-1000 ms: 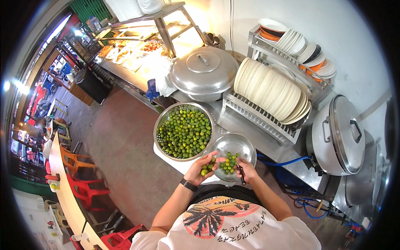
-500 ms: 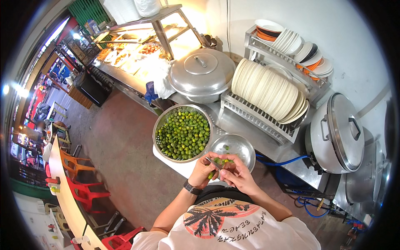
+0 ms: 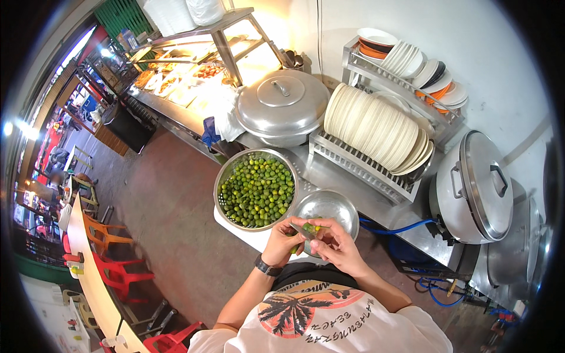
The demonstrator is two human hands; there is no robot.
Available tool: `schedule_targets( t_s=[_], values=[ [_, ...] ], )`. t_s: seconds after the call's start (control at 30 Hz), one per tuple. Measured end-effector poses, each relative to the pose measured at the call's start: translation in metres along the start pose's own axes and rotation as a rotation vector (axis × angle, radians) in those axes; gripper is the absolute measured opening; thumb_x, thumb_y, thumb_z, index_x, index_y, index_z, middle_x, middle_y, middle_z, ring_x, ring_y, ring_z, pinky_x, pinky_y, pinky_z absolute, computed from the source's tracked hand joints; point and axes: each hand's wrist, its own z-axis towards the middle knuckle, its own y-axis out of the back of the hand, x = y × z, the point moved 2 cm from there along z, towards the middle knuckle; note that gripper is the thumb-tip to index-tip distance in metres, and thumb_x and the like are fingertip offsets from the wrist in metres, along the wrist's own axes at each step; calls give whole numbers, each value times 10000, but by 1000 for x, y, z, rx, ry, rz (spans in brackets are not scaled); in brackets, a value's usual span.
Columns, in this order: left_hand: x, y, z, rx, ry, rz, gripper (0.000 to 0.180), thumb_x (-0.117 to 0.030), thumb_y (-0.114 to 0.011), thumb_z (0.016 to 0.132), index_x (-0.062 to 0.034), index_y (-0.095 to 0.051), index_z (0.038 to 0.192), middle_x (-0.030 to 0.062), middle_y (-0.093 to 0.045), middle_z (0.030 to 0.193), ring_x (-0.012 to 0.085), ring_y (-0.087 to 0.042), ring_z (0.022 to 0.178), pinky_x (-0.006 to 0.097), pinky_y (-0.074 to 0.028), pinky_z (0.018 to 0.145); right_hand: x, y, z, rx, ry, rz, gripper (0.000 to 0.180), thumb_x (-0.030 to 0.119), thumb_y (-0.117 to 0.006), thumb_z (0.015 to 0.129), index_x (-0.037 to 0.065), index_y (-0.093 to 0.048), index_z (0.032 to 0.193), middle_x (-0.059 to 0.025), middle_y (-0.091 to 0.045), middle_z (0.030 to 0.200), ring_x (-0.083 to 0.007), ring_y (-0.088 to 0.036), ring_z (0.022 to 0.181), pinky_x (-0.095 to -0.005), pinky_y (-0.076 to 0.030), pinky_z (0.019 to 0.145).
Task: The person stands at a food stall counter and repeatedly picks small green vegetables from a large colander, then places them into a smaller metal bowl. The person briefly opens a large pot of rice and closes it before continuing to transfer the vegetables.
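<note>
My left hand (image 3: pixel 280 244), a watch on its wrist, is closed on a small green citrus fruit (image 3: pixel 294 249) that shows partly below its fingers. Beside it, my right hand (image 3: pixel 335 242) is closed on a small knife (image 3: pixel 303 230), whose blade slants between the two hands; its handle is hidden by the fingers. Green and yellow fruit pieces show next to the blade, above the near rim of a shallow metal bowl (image 3: pixel 338 207). Just left of that bowl, a metal colander (image 3: pixel 220 200) is heaped with small green citrus fruits (image 3: pixel 257 188).
A white surface (image 3: pixel 232 224) supports the colander. Behind stand a large lidded pot (image 3: pixel 282 109) and a rack of cream plates (image 3: pixel 374 129). A lidded cooker (image 3: pixel 479 188) and blue hose (image 3: pixel 391 231) are at right. Red chairs (image 3: pixel 120 276) line a long table at left.
The green piece seen inside the shallow bowl no longer shows. Green fruit is now more visible beside the blade. Both hands stay close together in nearly the same place.
</note>
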Motion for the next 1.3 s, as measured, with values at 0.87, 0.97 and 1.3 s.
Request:
schedule_targets(
  t_s=[0.87,0.97,1.3],
  values=[
    [29,17,15,-192,-1,278,191,-136,-669,857,-36,-577,991,-10,-549,745,50,-479,545,191,-376,393,-61,34,8,-66,-112,262,384,242,-604,919,119,-559,1280,21,-511,661,-35,-387,504,-210,-272,407],
    [45,28,23,-360,183,-83,174,-147,-620,895,-37,-575,1024,15,-576,839,49,-500,645,173,-385,435,-84,41,17,-124,-202,419,389,239,-596,915,112,-552,1280,-4,-531,710,-44,-421,497,-201,-285,381],
    [67,63,12,-401,446,-729,387,28,-464,826,15,-498,1211,209,-552,1169,273,-593,977,288,-567,702,-243,105,21,-435,-697,625,206,298,-539,945,127,-552,1059,-19,-492,743,-96,-402,519,-234,-275,389]
  ],
)
